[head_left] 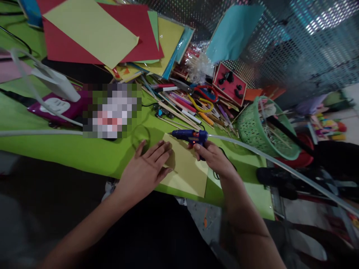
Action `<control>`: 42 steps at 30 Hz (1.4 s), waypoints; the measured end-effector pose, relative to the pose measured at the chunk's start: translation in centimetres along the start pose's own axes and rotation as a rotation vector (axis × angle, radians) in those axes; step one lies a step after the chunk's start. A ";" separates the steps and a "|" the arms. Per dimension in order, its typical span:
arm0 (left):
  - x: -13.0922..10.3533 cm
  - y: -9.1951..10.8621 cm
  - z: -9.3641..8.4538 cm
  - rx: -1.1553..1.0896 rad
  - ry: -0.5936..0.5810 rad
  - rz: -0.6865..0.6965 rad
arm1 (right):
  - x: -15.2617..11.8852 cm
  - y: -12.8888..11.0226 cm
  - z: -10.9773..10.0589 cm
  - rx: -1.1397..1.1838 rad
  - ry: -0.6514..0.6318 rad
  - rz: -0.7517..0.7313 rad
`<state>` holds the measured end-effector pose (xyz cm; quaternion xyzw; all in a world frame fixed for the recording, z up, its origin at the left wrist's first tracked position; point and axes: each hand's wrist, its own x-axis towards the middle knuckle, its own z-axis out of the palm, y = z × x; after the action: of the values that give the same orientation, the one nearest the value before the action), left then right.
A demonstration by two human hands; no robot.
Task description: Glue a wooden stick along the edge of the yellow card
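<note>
My right hand (pixel 214 157) grips a blue glue gun (pixel 190 136), its nozzle pointing left over the far edge of a yellow paper sheet (pixel 187 170). That sheet lies flat on the green table cover (pixel 84 149) near its front edge. My left hand (pixel 147 168) rests palm down with fingers spread on the sheet's left part, pressing it to the table.
A pile of sticks, pens and scissors (pixel 193 106) lies behind the sheet. Stacked coloured papers (pixel 101 33) fill the far left. A green plastic basket (pixel 258 129) stands at the right table edge. A white tube (pixel 280 164) runs rightwards from the glue gun. A white lamp (pixel 56 84) stands at left.
</note>
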<state>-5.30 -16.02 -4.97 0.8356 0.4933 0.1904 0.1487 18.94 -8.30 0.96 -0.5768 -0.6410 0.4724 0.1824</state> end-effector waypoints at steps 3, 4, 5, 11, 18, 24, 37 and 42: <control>0.1 0.1 0.0 0.000 -0.008 -0.001 | 0.0 0.1 0.0 0.009 -0.022 0.008; 0.1 0.1 0.0 0.000 -0.011 0.000 | 0.1 0.2 0.0 0.007 -0.025 0.012; 0.1 0.1 0.0 0.001 -0.012 -0.001 | 0.1 0.2 0.0 0.004 -0.025 0.015; 0.1 0.1 0.1 0.007 -0.002 -0.002 | 0.1 0.4 0.1 -0.033 -0.007 0.003; 0.0 0.1 0.1 0.023 0.008 0.001 | 0.1 0.8 0.0 -0.039 -0.014 0.031; 0.0 0.1 0.1 0.014 0.004 -0.007 | 0.2 1.0 0.0 -0.024 -0.025 0.030; 0.1 0.1 0.0 0.014 0.001 -0.013 | 0.2 1.4 -0.1 -0.074 -0.022 0.031; 0.0 0.0 0.0 0.000 0.020 -0.008 | 0.1 1.6 -0.2 -0.087 -0.013 0.031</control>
<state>-5.25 -16.01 -4.95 0.8318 0.4981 0.1980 0.1446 20.02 -8.29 -0.27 -0.5908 -0.6531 0.4507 0.1457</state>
